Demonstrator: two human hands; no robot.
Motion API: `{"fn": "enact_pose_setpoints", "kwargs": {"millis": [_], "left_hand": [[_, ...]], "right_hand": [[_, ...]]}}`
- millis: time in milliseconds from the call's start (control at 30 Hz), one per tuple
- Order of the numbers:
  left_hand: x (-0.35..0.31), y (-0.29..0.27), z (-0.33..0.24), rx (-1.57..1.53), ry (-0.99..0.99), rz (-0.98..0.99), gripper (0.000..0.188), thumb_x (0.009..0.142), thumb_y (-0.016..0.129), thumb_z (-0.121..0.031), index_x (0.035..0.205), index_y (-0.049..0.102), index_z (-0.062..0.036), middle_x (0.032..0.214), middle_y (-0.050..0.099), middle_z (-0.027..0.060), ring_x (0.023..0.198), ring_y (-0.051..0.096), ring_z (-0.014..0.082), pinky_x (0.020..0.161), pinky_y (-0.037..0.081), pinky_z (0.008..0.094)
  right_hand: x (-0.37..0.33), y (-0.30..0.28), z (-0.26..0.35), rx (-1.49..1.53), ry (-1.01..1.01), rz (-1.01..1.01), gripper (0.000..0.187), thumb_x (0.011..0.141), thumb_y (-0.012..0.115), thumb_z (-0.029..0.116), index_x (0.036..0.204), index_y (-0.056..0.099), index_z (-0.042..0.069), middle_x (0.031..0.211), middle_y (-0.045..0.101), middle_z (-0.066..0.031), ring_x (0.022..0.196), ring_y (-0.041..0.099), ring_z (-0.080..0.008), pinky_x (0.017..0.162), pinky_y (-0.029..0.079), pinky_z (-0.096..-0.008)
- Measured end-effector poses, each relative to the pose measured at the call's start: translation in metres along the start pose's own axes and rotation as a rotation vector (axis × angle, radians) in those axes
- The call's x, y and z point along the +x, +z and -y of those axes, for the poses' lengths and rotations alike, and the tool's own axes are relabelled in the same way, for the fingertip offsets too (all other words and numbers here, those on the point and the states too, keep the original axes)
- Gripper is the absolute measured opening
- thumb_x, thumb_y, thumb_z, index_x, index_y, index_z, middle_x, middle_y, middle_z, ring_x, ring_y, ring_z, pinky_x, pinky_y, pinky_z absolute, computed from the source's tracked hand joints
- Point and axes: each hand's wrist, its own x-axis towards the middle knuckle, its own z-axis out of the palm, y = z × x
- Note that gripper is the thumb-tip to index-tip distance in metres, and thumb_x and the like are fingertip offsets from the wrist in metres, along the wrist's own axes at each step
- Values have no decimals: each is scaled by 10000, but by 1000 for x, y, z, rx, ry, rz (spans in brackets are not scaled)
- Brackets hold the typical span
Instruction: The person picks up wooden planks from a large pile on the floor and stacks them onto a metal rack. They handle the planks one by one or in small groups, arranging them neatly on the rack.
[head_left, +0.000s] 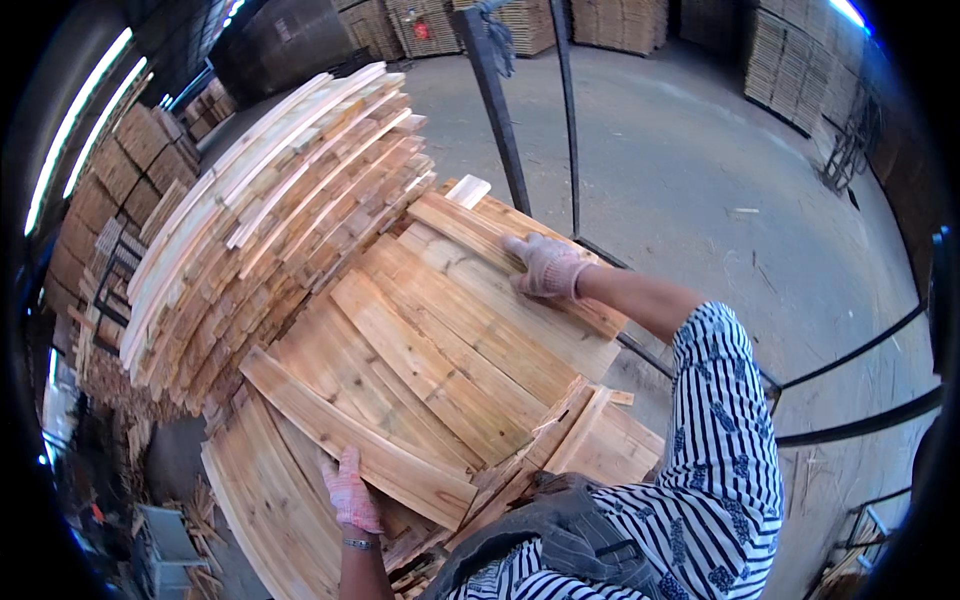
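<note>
The right hand in a pale knitted glove (pixel 548 265) lies spread over a long tan wooden plank (pixel 465 226), upper center; the pink-and-white-gloved left hand (pixel 352 492) meets a narrow light-brown wooden board (pixel 345 418), lower left, grip unclear.

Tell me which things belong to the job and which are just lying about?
Seemingly in the job:
- narrow board at the left hand
- long board under the right hand
- flat boards between them

Seemingly just lying about:
- wood scrap on the floor
- distant wood stacks
</note>
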Motion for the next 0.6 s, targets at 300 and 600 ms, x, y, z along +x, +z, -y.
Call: {"fn": "enact_pose_setpoints", "kwargs": {"millis": [300, 600], "left_hand": [[1, 2, -13, -166, -107, 57, 670, 916, 727, -229, 1485, 429, -39, 1281, 614, 95, 1114, 625, 226, 990, 520, 385], [16, -24, -21, -223, -270, 60, 593, 917, 677, -408, 1349, 569, -17, 1230, 664, 125, 1067, 671, 263, 928, 559, 396]], "right_hand": [[36, -33, -80, -44, 136, 79, 533, 968, 537, 514, 1409, 556, 215, 1355, 553, -244, 1247, 581, -424, 1026, 494, -487], [16, -23, -28, -53, 219, 21, 633, 989, 493, 571, 1442, 486, 129, 1391, 547, -254, 1290, 560, -418, 1059, 474, -487]]}}
